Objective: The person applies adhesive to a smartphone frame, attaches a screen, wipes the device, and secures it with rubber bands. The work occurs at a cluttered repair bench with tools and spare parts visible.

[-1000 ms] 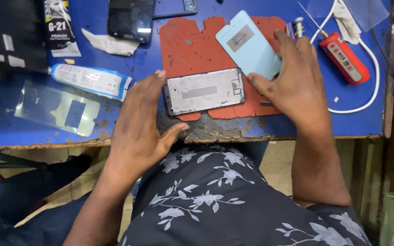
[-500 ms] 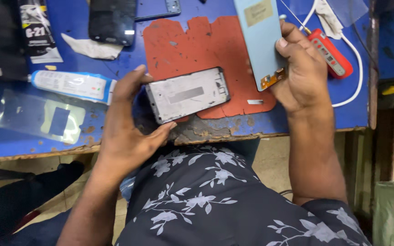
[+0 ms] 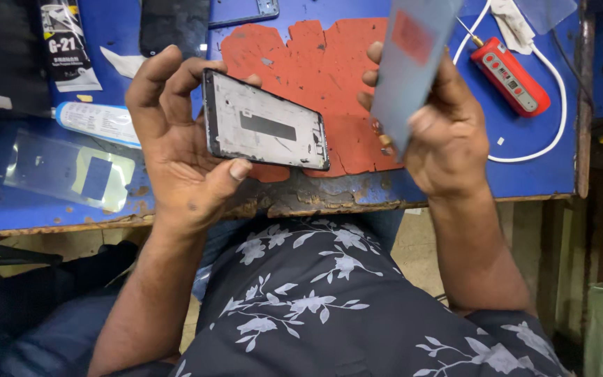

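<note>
My left hand [image 3: 176, 146] holds a phone frame [image 3: 266, 129], silvery inside with a dark slot, lifted off the table and tilted toward me. My right hand [image 3: 441, 132] grips a pale blue phone panel [image 3: 413, 63] with a reddish patch on it, held upright by its lower end above the table's front edge. Both pieces hover over a worn red work mat [image 3: 315, 63] on the blue table [image 3: 539, 178]. The two parts are apart, not touching.
A red tool with a white cable [image 3: 511, 77] lies at the right. A white glue tube [image 3: 95, 120] and a clear film sheet [image 3: 71, 171] lie left. A black tube pack [image 3: 68, 45] and a dark phone [image 3: 172, 24] sit at the back. The table's front edge is chipped.
My left hand has picked the frame up off the red mat and raised it. My right hand has swung the blue panel upright and closer to me.
</note>
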